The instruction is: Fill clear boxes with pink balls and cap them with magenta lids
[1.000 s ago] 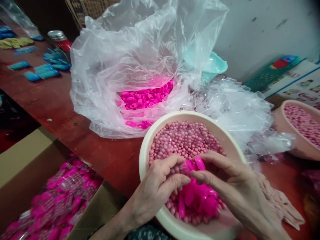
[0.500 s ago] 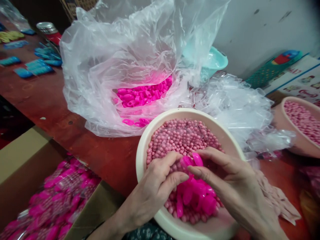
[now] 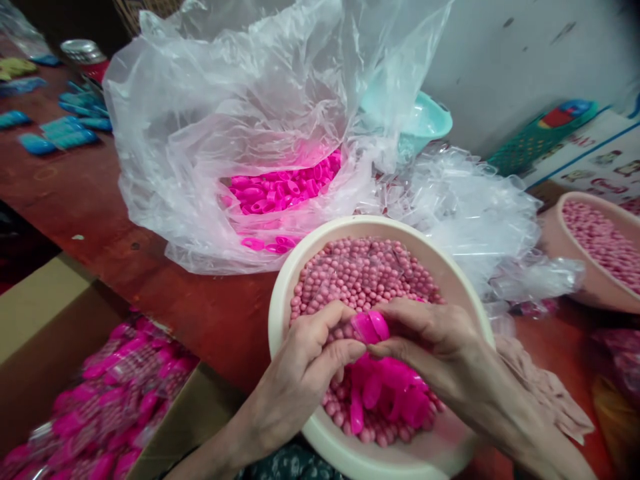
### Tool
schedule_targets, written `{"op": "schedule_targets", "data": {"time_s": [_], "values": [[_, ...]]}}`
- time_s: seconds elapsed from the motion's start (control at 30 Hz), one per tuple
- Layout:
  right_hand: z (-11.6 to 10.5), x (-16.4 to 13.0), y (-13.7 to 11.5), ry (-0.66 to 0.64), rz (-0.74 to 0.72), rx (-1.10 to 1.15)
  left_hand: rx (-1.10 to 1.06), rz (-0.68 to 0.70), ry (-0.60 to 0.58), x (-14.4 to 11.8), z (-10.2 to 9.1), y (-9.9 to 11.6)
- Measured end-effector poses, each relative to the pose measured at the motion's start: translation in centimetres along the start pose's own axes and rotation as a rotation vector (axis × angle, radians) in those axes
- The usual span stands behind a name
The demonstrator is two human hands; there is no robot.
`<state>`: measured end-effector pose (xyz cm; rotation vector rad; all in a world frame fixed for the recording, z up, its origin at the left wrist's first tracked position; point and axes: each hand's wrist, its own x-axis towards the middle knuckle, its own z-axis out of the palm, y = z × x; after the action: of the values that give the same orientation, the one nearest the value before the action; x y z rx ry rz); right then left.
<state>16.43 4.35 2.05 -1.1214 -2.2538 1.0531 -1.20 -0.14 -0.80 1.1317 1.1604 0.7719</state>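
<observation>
On a red-brown table [image 3: 100, 200], a big clear bag [image 3: 240, 113] stands at 12 o'clock, open, with a heap of bright pink caps [image 3: 285, 187] in its bottom. A cardboard box [image 3: 40, 320] at 8 o'clock holds packed pink items in clear wrap. At 5 o'clock sits a cream bowl [image 3: 280, 300], filled with small dull-pink beads [image 3: 365, 273] and, at its near side, a cluster of loose caps [image 3: 390, 393]. At 3 o'clock, crumpled clear plastic [image 3: 475, 207] lies between that bowl and a second bowl [image 3: 595, 280] of beads at the right edge. A teal bowl [image 3: 430, 120] peeks from behind the bag at 1 o'clock. Blue packets [image 3: 65, 127] lie at 10 o'clock, well apart.

Both hands meet over the near bowl. The left hand [image 3: 305, 367] is curled, thumb and fingers pinched on something small that I cannot make out. The right hand [image 3: 435, 340] is also curled, thumb and forefinger pinching a pink cap [image 3: 371, 327]. The cap sits between the two sets of fingertips, just above the beads.
</observation>
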Motion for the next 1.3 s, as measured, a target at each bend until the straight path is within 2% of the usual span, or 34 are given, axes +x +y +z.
{"op": "schedule_targets", "data": {"time_s": [0.23, 0.5, 0.67, 0.77, 0.83, 0.9, 1.0, 1.13, 1.3], "values": [[1.0, -0.1, 0.3, 0.092, -0.130, -0.004, -0.111, 0.025, 0.005, 0.1, 0.1, -0.3], [1.4, -1.5, 0.4, 0.149, -0.152, -0.137, -0.159, 0.041, 0.026, 0.0, 0.3, -0.4], [1.3, -0.7, -0.8, 0.134, -0.022, 0.143, -0.122, 0.010, -0.009, 0.1, 0.3, -0.5], [1.8, -0.4, -1.1, 0.169, 0.057, 0.183, -0.077, 0.040, 0.016, 0.1, 0.3, -0.6], [2.1, -0.5, -0.9, 0.178, 0.055, 0.172, -0.077, 0.038, 0.024, 0.1, 0.3, -0.7], [2.3, -0.8, -0.5, 0.191, -0.051, 0.083, -0.110, 0.021, 0.024, 0.1, 0.4, -0.6], [2.8, -1.5, 0.2, 0.221, -0.197, -0.190, -0.197, 0.026, 0.037, 0.1, 0.4, -0.1], [3.8, -2.3, 1.0, 0.140, -0.170, -0.571, -0.260, 0.042, 0.035, 0.2, 0.2, 0.5], [4.2, -1.2, 0.0, 0.150, -0.208, -0.730, -0.131, 0.071, 0.025, 0.0, 0.1, 0.1]]}}
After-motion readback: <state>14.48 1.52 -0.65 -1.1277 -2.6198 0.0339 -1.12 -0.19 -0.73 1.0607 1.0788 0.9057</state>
